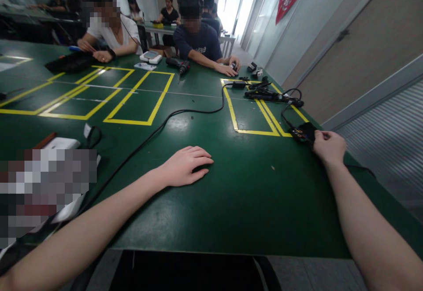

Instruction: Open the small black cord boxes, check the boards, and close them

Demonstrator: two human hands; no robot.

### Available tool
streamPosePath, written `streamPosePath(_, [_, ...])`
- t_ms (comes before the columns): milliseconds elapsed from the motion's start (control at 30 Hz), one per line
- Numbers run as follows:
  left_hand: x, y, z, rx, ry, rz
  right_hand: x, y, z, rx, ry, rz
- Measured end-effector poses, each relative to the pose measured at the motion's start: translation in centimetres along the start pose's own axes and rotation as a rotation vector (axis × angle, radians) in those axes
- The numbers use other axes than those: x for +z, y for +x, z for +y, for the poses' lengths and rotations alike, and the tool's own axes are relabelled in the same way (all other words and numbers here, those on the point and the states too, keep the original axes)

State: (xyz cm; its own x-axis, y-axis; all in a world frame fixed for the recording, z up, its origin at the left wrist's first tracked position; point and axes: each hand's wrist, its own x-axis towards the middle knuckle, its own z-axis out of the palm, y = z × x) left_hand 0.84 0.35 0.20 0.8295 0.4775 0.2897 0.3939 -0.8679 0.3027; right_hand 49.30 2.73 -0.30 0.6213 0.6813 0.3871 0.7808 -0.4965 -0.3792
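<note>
My left hand [189, 166] lies palm down on the green table [231, 220], fingers stretched and nothing in them. Out at the table's right side, my right hand [330, 146] pinches the near edge of a flat black item [304, 131]. Small orange and light-coloured bits show on that item's left part; its exact kind is unclear. A black cable [284, 114] runs from beside it to a heap of black cables [261, 92] further back.
A long black cable [172, 114] crosses the table past my left hand. Yellow tape frames [152, 123] mark the surface. Two people sit opposite, near a power drill [180, 64] and a white device [150, 57]. A partly blurred white object [66, 143] lies at left.
</note>
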Motion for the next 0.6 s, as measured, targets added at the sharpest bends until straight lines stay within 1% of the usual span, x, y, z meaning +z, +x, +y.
streamPosePath(100, [0.1, 0.0, 0.0, 0.000, 0.002, 0.000, -0.3, -0.2, -0.4, 0.120, 0.015, -0.052])
streamPosePath(200, [0.1, 0.0, 0.0, -0.001, 0.000, 0.002, -1.0, -0.6, -1.3, 0.139, 0.030, -0.064])
streamPosePath(400, [0.1, 0.0, 0.0, -0.002, 0.003, 0.003, -2.6, -1.4, -2.9, 0.041, -0.003, -0.028])
streamPosePath(500, [0.1, 0.0, -0.1, 0.004, 0.010, -0.003, -2.7, -1.5, -3.0, -0.001, -0.017, -0.040])
streamPosePath(600, [0.1, 0.0, -0.1, 0.004, 0.014, -0.003, -2.3, -1.3, -2.5, -0.037, 0.001, -0.044])
